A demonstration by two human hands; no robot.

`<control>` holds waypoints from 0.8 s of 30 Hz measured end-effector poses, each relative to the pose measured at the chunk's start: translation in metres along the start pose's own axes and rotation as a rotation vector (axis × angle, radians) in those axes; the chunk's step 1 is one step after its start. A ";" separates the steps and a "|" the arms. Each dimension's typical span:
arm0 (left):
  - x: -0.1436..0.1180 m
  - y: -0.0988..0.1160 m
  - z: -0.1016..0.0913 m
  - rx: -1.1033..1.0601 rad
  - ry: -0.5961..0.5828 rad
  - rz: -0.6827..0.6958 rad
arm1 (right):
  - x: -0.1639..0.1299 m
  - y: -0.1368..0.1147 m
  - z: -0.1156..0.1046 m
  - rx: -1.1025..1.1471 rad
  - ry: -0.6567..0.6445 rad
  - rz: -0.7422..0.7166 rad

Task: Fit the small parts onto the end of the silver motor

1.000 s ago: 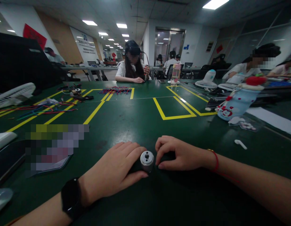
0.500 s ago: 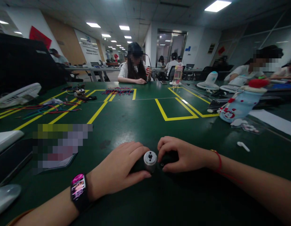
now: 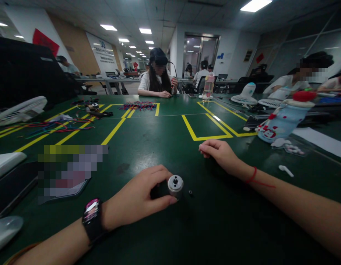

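My left hand (image 3: 140,198) grips a small black cylinder with a silver metal end cap (image 3: 175,185) that lies on the green table (image 3: 165,143). Thumb and fingers wrap the dark body; the silver end faces me. A tiny black part (image 3: 190,192) lies on the table just right of the cap. My right hand (image 3: 218,154) hovers farther back and to the right, fingers curled together, away from the cylinder. Whether it holds anything small, I cannot tell.
Yellow tape lines (image 3: 206,129) mark boxes on the table. A light blue bottle with a red cap (image 3: 283,117) lies at right, a white earbud (image 3: 285,169) nearer. Coloured wires (image 3: 57,127) and white fans (image 3: 20,110) sit at left. A person (image 3: 158,75) sits across the table.
My right hand has left the cylinder and moved back and to the right. The tiny black part now shows beside the cap. My left hand still holds the cylinder.
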State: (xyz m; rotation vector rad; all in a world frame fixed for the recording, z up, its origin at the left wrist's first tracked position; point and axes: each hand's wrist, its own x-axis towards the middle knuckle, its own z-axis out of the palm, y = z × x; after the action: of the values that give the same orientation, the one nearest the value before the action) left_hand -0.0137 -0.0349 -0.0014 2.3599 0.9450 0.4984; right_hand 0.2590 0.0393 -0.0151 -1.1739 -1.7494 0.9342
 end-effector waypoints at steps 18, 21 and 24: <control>0.008 0.008 0.002 0.018 -0.017 0.001 | -0.028 -0.035 0.006 -0.347 -0.586 -0.398; 0.009 0.010 0.002 0.034 -0.015 0.012 | -0.031 -0.040 0.011 -0.188 -0.417 -0.378; 0.009 0.011 0.003 0.049 -0.013 0.016 | -0.036 -0.051 0.021 -0.117 -0.269 -0.400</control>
State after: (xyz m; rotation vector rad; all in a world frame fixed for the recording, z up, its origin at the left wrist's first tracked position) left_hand 0.0000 -0.0359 0.0042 2.4130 0.9432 0.4701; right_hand 0.2308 -0.0127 0.0142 -0.7465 -2.1776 0.7787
